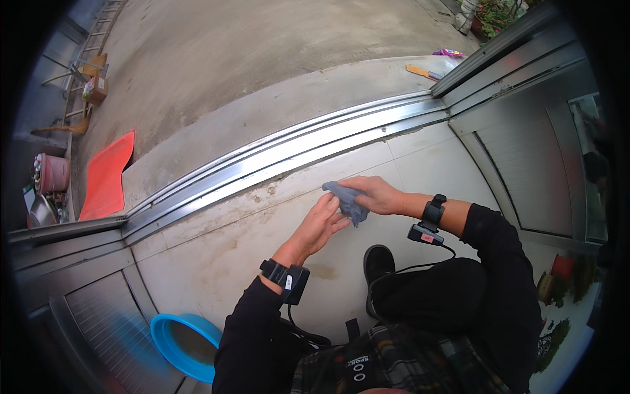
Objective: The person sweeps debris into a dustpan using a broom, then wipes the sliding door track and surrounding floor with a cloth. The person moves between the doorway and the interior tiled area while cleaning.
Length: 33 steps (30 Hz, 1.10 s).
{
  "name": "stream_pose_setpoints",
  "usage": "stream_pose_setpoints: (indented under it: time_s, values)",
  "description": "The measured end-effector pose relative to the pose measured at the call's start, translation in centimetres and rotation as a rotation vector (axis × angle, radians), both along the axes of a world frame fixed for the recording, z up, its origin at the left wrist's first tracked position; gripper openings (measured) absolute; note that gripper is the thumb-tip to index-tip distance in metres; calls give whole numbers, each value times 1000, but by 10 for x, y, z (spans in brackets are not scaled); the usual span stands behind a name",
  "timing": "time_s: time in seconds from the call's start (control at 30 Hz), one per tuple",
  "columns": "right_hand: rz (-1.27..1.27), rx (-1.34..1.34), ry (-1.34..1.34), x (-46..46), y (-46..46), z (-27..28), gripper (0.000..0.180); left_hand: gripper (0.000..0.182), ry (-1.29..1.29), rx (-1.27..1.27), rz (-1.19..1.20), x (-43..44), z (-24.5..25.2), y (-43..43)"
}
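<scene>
My right hand (376, 194) grips a crumpled grey-blue cloth (350, 203) above the pale tiled floor (206, 276). Beside it, my left hand (319, 227) has its fingertips against the cloth's left edge; its fingers are partly spread and do not close around the cloth. Beyond both hands runs the shiny metal door track (295, 142). Brownish stains mark the tiles near the track and below my hands. A blue plastic basin (162, 340) holding murky water stands at the lower left, partly hidden by my left sleeve.
Metal-framed door panels (108, 315) flank the opening, another one (526, 167) at right. Outside, on concrete, lie a red mat (106, 177), a brush-like tool with an orange end (421, 72) and a purple packet (448, 52). A pink bucket (53, 172) stands far left. Potted plants (561, 271) are at right.
</scene>
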State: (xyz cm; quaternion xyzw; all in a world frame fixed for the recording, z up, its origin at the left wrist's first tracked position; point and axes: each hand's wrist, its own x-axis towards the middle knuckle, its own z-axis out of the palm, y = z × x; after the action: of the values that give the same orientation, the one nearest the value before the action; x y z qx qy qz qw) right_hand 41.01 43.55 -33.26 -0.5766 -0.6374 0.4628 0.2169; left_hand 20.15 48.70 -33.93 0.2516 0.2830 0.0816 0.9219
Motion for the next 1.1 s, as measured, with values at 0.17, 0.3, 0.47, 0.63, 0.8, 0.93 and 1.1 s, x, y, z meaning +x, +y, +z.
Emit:
stream_pose_setpoints:
  time_s: [0.17, 0.3, 0.47, 0.63, 0.8, 0.93, 1.1]
  values:
    - [-292, 37, -105, 65, 0, -32, 48, 49, 225, 153, -119, -13, -9, 8]
    - [-651, -21, -442, 151, 12, -63, 30, 43, 369, 202, -141, -34, -23, 21]
    - [-754, 181, -785, 249, 23, -74, 32, 42, 533, 246, -133, -68, -32, 40]
    - [-572, 377, -1101, 306, 60, -66, 29, 42, 675, 244, -95, -103, -27, 54]
    - [-248, 143, -1384, 330, 92, -82, 20, 39, 785, 253, -89, -127, -12, 59]
    - [-207, 58, -1345, 340, 101, -104, 17, 37, 871, 255, -107, -142, 7, 60]
    - [-292, 62, -1294, 348, 111, -117, 14, 35, 944, 259, -100, -164, 26, 63]
